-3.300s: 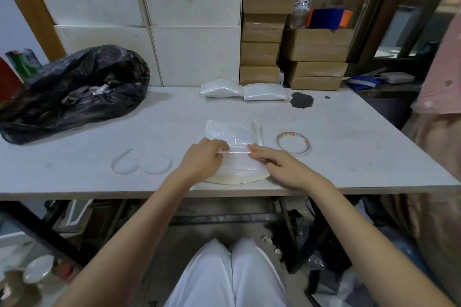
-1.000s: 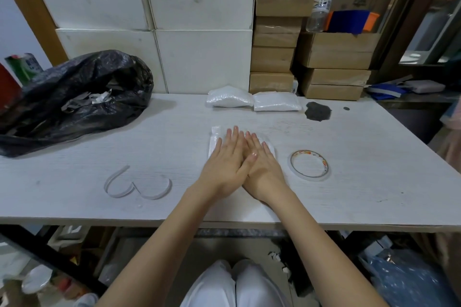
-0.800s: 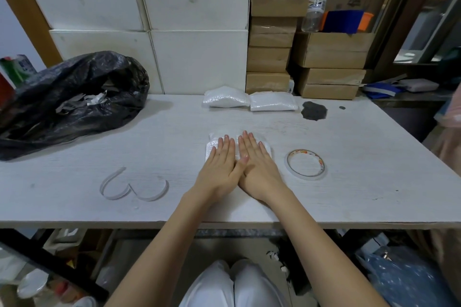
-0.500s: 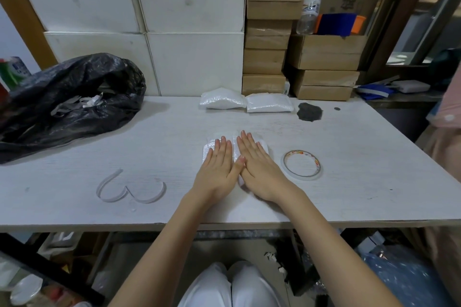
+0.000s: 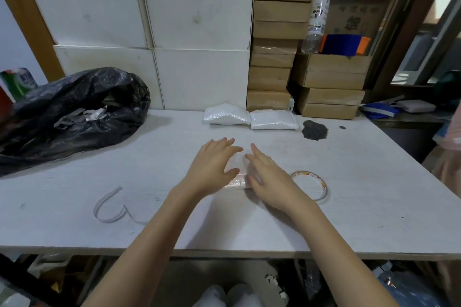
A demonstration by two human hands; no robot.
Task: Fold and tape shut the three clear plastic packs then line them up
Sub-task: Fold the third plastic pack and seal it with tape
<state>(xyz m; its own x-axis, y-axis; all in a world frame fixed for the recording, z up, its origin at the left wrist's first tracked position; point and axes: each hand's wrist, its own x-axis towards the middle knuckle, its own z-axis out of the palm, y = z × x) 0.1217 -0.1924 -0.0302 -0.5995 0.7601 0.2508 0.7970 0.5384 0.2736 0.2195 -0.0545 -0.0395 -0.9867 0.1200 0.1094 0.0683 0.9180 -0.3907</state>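
near the front middle of the table (image 5: 349,219), your left hand (image 5: 212,169) and right hand (image 5: 269,182) lie with straight fingers over the third pack (image 5: 237,172), pressing or just covering it rather than grasping; only a strip of it shows between your palms, so you cannot see the folded edge or any tape on it. the two finished packs (image 5: 250,118) sit side by side and touching at the back of the table, against the boxes (image 5: 272,77). the tape roll (image 5: 310,188) lies flat just beside your right hand. expect the pack to be light, soft and slippery: clear film over a loose white filling that looks like it will shift and bulge under pressure, so the fold may spring open once you lift your palms. take hold at the two short ends, thumbs on top over the fold and fingers underneath, rather than pinching the middle, where the film would likely crease and slide. if the flap is not yet taped, keep one palm flat on it while the other reaches for the roll.
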